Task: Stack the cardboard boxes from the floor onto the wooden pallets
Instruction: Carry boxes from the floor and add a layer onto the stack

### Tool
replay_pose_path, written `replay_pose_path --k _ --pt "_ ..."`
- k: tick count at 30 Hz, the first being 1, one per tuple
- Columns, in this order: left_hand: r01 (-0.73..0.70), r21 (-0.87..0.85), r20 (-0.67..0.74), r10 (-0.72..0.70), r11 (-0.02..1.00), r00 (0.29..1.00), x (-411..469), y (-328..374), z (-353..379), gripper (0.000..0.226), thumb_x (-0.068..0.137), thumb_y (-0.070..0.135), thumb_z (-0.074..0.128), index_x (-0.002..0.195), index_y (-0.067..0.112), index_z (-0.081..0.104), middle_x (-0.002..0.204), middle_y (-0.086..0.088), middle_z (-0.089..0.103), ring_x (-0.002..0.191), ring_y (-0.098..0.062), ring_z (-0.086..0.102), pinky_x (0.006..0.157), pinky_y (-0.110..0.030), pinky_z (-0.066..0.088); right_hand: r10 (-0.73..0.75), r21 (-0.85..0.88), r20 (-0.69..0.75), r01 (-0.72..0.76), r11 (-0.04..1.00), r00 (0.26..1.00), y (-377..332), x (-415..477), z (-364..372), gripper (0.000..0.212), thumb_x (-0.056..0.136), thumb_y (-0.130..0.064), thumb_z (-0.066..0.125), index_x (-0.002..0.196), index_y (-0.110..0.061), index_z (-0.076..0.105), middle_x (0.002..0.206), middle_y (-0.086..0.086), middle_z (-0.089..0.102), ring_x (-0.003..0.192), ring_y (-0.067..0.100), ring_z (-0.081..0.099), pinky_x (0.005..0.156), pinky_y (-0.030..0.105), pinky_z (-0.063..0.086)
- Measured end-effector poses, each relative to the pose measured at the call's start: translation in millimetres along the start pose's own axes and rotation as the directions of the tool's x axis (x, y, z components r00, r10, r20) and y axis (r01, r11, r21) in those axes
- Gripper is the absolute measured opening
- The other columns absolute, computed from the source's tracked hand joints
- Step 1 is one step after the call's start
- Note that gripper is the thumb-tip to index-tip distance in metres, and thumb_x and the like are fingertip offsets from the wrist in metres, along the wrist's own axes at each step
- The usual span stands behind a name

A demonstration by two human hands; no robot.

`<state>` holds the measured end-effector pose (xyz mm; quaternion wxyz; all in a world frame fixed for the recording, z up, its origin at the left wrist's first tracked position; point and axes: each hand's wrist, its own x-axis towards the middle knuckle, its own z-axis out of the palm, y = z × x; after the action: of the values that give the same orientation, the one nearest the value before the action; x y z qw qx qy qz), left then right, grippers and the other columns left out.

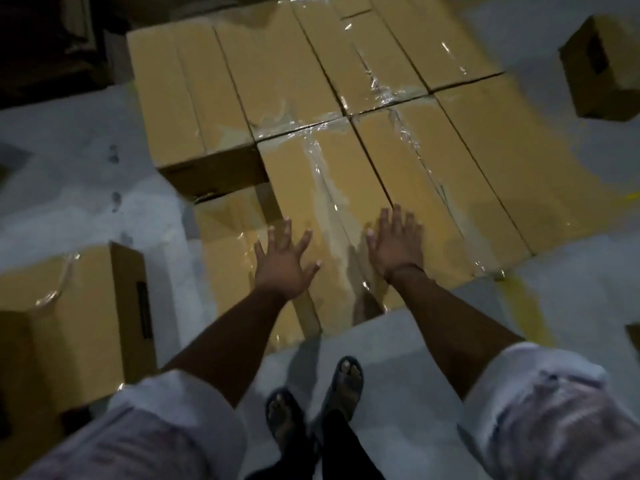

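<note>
Item: cardboard box (287,188), long, stiff, probably heavy; tape (313,161) looks slick. Your left hand (284,261) and right hand (396,247) spread flat, grip empty. Lift under both long sides.

— What's underfoot?
— A pale grey concrete floor (69,140), matte and blotchy, lighter in one patch at the left.
— Any marks on it?
— A few small dark stains (115,199) in a loose line at the left, and a worn yellow paint streak (524,306) low on the right.
— And the light?
— Dim and cool. The far left corner (45,46) sinks into dark brown shadow, and what stands there cannot be made out.
</note>
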<state>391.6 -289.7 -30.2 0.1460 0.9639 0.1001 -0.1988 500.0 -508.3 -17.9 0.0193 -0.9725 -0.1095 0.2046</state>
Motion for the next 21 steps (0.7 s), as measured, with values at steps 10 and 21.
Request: replay_pose_path --k 10,21 --pt "0.389 -0.049 -0.087 -0.392 0.92 0.916 -233.0 -70.6 -26.5 0.086 0.093 0.075 0.015 0.165 0.028 0.007 0.169 -0.017 -0.016 0.158 -0.039 0.0 0.124 -0.058 0.004 -0.577 0.091 0.043 0.572 0.815 0.816 -164.7 -164.1 -33.8 0.079 0.102 -0.063 0.021 0.162 -0.02 -0.007 0.168 0.012 -0.014 0.156 0.032 -0.009 0.126 0.047 0.003" --pt "0.719 -0.422 -0.072 -0.811 0.552 0.58 -442.7 -193.3 8.8 0.08 0.098 0.071 0.041 0.163 0.031 0.017 0.172 -0.009 -0.01 0.157 -0.038 -0.001 0.124 -0.054 0.004 -0.862 0.043 0.163 0.87 0.492 0.48 -349.1 -285.8 7.2 0.084 0.098 -0.069 0.02 0.161 -0.023 -0.007 0.169 0.009 -0.009 0.156 0.033 -0.006 0.125 0.045 0.0"
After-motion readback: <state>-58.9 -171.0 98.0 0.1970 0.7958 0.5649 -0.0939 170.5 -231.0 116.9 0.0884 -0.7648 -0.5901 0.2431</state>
